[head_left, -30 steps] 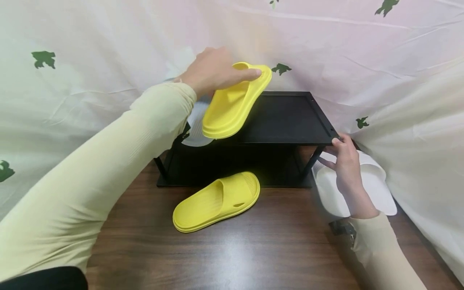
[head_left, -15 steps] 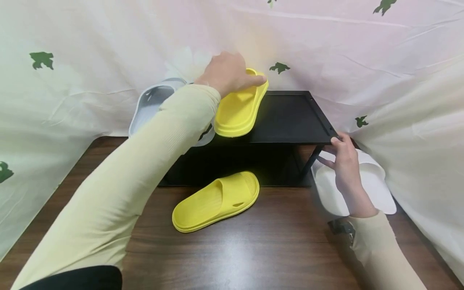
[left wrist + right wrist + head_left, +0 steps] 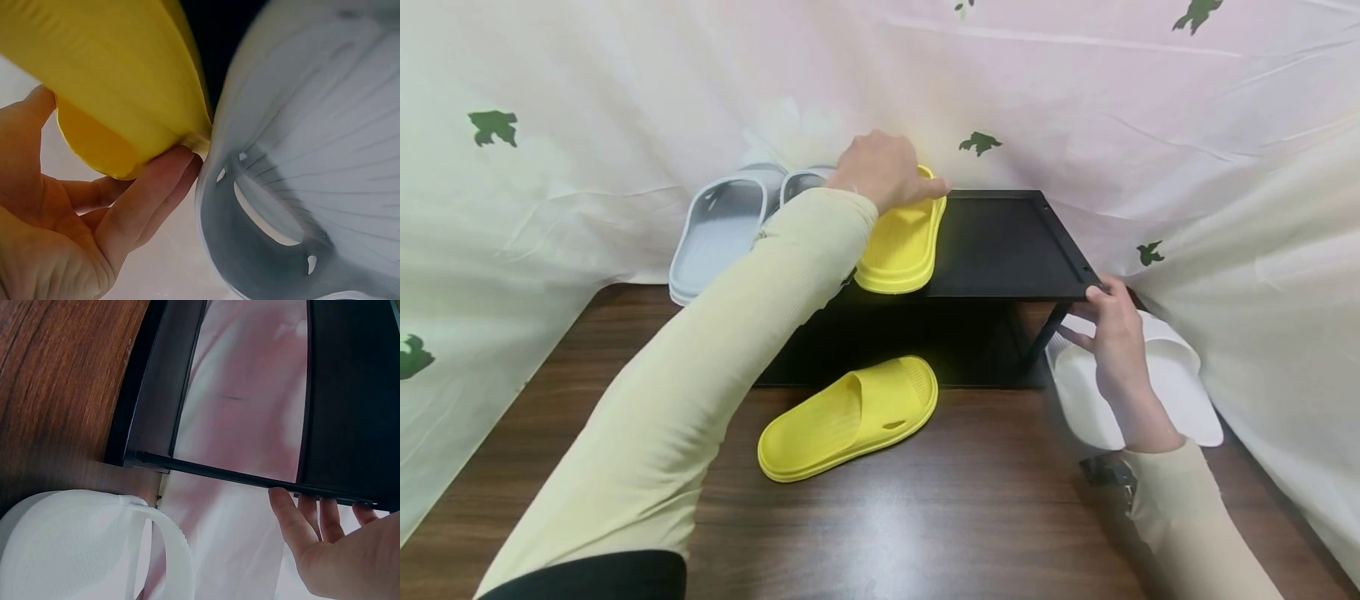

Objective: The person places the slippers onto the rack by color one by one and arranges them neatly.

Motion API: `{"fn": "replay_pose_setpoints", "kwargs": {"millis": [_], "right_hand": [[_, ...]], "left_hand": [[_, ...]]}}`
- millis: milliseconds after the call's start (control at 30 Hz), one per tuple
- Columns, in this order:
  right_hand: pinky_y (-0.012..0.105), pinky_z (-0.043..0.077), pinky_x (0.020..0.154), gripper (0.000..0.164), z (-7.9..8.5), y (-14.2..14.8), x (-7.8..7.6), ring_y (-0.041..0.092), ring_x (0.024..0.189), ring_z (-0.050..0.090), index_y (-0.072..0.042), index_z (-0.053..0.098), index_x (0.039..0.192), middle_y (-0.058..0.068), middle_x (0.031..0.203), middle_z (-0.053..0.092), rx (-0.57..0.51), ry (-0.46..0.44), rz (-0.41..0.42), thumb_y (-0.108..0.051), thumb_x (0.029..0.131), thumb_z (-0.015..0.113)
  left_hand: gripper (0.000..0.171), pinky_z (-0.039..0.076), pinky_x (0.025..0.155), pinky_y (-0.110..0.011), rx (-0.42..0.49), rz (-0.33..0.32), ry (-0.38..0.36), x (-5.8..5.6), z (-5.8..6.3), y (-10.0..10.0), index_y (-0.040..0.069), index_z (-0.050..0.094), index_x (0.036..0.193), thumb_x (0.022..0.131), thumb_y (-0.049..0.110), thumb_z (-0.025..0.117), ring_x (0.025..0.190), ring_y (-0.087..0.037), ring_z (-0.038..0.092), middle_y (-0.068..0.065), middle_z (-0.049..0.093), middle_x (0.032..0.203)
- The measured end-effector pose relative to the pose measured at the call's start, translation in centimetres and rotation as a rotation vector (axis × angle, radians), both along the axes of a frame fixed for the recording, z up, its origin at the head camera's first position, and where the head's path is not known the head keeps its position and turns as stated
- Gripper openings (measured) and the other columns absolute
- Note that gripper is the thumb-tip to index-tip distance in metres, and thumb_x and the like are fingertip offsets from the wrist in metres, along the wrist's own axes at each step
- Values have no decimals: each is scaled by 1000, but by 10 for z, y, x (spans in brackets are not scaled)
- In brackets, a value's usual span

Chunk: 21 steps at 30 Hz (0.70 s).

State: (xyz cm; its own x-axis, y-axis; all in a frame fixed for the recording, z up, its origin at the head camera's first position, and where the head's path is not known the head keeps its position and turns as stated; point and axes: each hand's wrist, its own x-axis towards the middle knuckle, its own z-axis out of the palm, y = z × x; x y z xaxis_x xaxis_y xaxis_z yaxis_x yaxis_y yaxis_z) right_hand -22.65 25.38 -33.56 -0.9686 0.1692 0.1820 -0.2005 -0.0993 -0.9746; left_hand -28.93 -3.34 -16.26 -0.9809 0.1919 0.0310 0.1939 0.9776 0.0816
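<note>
My left hand (image 3: 880, 173) grips a yellow slipper (image 3: 898, 262) by its strap end, thumb on one side and fingers on the other. The slipper is over the top shelf of a black two-tier shoe rack (image 3: 1000, 242), toe toward the back. In the left wrist view, its edge meets a grey slipper (image 3: 312, 162) beside it. Another yellow slipper (image 3: 887, 408) lies on the wooden surface in front of the rack. My right hand (image 3: 1120, 350) holds the rack's front right corner, its fingertips along the side bar (image 3: 237, 478) in the right wrist view.
A pair of grey slippers (image 3: 718, 233) occupies the left of the top shelf, one partly behind my left arm. White slippers (image 3: 1172, 383) stand right of the rack, below my right hand. A pale cloth (image 3: 700, 83) with green leaf-like shapes hangs close behind and at the sides.
My left hand has brought the yellow slipper right and down onto the top shelf area, straightening it so its toe points back. The right hand stays on the rack corner.
</note>
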Motion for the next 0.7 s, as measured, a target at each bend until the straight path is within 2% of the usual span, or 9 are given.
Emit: {"fn": "replay_pose_setpoints", "kwargs": {"millis": [300, 500, 700], "right_hand": [[25, 58, 71, 20, -1, 1, 3, 17, 94, 60, -20, 61, 114, -6, 99, 67, -1, -4, -5, -20, 106, 44], [23, 57, 72, 20, 0, -1, 2, 17, 99, 62, -22, 60, 118, -4, 105, 64, 11, -7, -4, -22, 106, 44], [24, 57, 72, 20, 0, 1, 0, 17, 97, 61, -21, 61, 116, -5, 102, 65, 5, -7, 1, -21, 106, 44]], "left_hand": [[56, 46, 66, -27, -66, 13, -6, -2, -4, 7, 17, 51, 82, 96, 70, 42, 88, -21, 57, -4, 53, 95], [58, 47, 66, -27, -105, 17, -4, -5, -6, 10, 17, 54, 85, 96, 72, 39, 88, -20, 57, -4, 53, 95], [56, 47, 65, -26, -108, 11, 14, -7, -7, 13, 16, 54, 83, 98, 69, 41, 85, -19, 56, -3, 52, 94]]}}
